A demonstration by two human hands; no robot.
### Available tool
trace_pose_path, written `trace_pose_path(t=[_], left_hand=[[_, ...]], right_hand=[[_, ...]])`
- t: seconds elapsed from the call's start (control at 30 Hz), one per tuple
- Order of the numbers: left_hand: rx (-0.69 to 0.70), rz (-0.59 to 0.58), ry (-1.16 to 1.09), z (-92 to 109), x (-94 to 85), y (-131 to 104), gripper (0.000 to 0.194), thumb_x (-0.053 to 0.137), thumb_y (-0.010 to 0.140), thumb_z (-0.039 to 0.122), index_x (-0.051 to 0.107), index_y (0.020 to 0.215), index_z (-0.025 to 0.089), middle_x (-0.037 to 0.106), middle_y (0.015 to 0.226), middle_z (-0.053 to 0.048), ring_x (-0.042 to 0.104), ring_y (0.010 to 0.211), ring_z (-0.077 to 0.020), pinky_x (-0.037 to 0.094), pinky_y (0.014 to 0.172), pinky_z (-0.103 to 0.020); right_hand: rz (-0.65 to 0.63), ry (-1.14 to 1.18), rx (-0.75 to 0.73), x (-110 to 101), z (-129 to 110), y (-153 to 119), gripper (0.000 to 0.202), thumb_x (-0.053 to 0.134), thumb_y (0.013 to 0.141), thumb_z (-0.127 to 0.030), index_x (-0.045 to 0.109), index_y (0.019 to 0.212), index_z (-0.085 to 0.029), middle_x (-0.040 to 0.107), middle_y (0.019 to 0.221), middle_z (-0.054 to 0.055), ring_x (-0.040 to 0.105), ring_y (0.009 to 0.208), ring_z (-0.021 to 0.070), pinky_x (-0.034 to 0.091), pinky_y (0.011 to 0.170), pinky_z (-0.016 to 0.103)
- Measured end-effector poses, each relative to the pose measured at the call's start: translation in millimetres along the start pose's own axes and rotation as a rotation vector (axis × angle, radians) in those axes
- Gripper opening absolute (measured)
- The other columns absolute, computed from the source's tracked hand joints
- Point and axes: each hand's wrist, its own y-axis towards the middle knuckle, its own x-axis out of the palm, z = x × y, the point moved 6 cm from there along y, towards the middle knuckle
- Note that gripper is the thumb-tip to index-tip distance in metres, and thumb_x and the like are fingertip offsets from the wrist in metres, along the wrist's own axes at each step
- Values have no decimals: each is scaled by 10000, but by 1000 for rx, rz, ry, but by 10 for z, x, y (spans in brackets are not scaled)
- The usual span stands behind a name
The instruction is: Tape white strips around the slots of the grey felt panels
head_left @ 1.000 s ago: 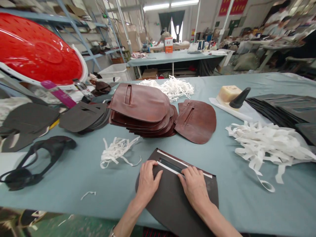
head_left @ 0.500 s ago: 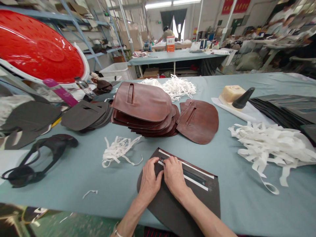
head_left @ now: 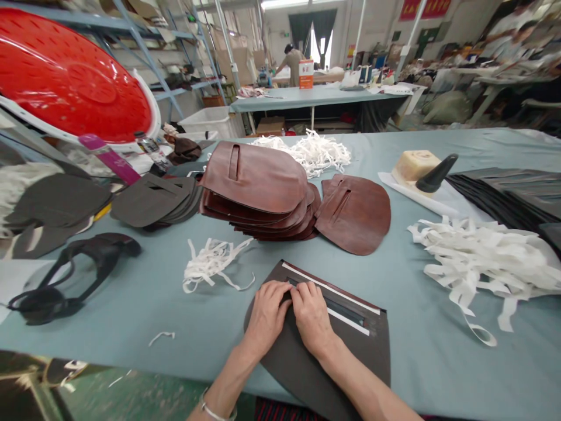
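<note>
A dark leather panel with a rounded end lies underside up at the table's near edge. One white tape strip runs along its straight edge, and another borders its long slot. My left hand is closed at the left end of the slot, fingertips pressed on the leather. Against it, my right hand is also closed, pinching the same slot edge. The fingertips nearly meet and hide that end of the tape. Beyond them sit a stack of brown leather panels and further brown panels.
White tape strips lie in piles at the left, right and back. A yellowish block and black-handled tool rest on white paper. Black straps lie left. A person stands far behind.
The left hand's fingers have shifted slightly right and closed in beside the right hand's fingers at the slot's end. The panel stays in place; the view has tilted slightly.
</note>
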Motion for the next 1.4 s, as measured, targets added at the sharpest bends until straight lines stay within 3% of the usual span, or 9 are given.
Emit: trace_pose_path(t=[0.3, 0.5, 0.7, 0.97, 1.23, 1.4], left_hand=[[91, 25, 100, 11, 50, -46, 265, 430, 914, 179, 554, 1147, 197, 589, 1152, -84, 510, 1130, -225, 439, 965, -440], [82, 35, 73, -27, 70, -64, 303, 459, 905, 169, 532, 1195, 215, 591, 1132, -73, 510, 1119, -218, 456, 959, -439], [107, 41, 52, -28, 64, -70, 300, 466, 906, 160, 547, 1190, 210, 597, 1138, -63, 492, 1136, -207, 451, 987, -418], [156, 30, 97, -32, 99, -94, 350, 444, 908, 127, 533, 1237, 206, 596, 1176, -61, 483, 1155, -217, 445, 996, -421], [128, 39, 114, -16, 85, -92, 336, 439, 906, 133, 512, 1227, 204, 589, 1158, -69, 497, 1141, -211, 447, 988, -411], [41, 70, 81, -39, 51, -82, 289, 449, 902, 168, 472, 1190, 170, 534, 1193, -109, 506, 1125, -219, 450, 980, -425]], right_hand=[[-33, 26, -37, -182, 244, -348, 228, 422, 890, -61, 613, 1000, -117, 553, 906, 107, 452, 858, 242, 401, 751, 379], [23, 76, 34, -51, 107, -149, 239, 410, 909, -84, 598, 1050, -124, 550, 917, 97, 456, 847, 230, 416, 729, 363], [31, 20, -54, -54, 49, -178, 279, 387, 900, -70, 594, 1087, -88, 564, 962, 136, 456, 878, 250, 438, 749, 403], [13, 20, -87, -248, 281, -570, 345, 377, 880, -38, 546, 1180, -31, 552, 1074, 173, 447, 991, 292, 436, 828, 452], [68, 70, 56, -282, 448, -585, 293, 414, 902, -67, 537, 1166, -96, 557, 986, 125, 485, 900, 251, 447, 769, 414], [132, 66, 141, -499, 721, -832, 119, 462, 917, -150, 571, 965, -150, 547, 897, 87, 496, 850, 227, 447, 755, 390]])
